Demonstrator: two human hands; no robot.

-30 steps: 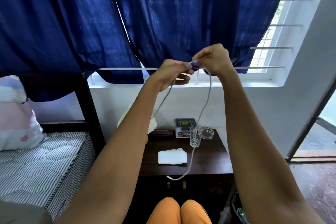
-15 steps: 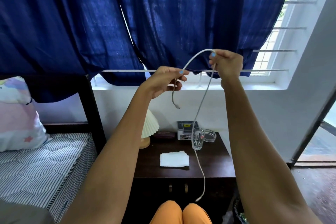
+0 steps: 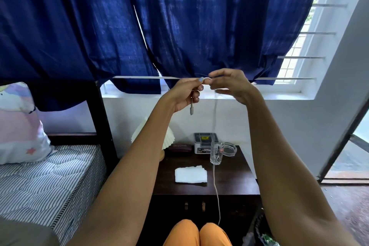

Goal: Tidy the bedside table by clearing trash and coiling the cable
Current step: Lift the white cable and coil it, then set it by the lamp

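I hold a grey cable (image 3: 215,181) up in front of the blue curtain, above the dark bedside table (image 3: 235,181). My left hand (image 3: 185,94) pinches it near one end, and the plug hangs just below that fist. My right hand (image 3: 233,86) meets the left at the thumb and forefinger, gripping the same cable in a small tight bend. From there the cable drops straight down past a glass mug (image 3: 216,152) to my knees. A white folded tissue (image 3: 190,174) lies on the table top.
At the table's back stand a pleated lamp (image 3: 169,136), a dark case (image 3: 179,148), a small grey box (image 3: 203,142) and a glass ashtray (image 3: 230,149). A bed with a striped mattress (image 3: 50,175) is to the left. A bag with rubbish (image 3: 259,233) sits low at the right.
My right hand came down and left to meet the left hand, closing the wide arch of cable into a small bend. The hanging end rose higher off the floor.
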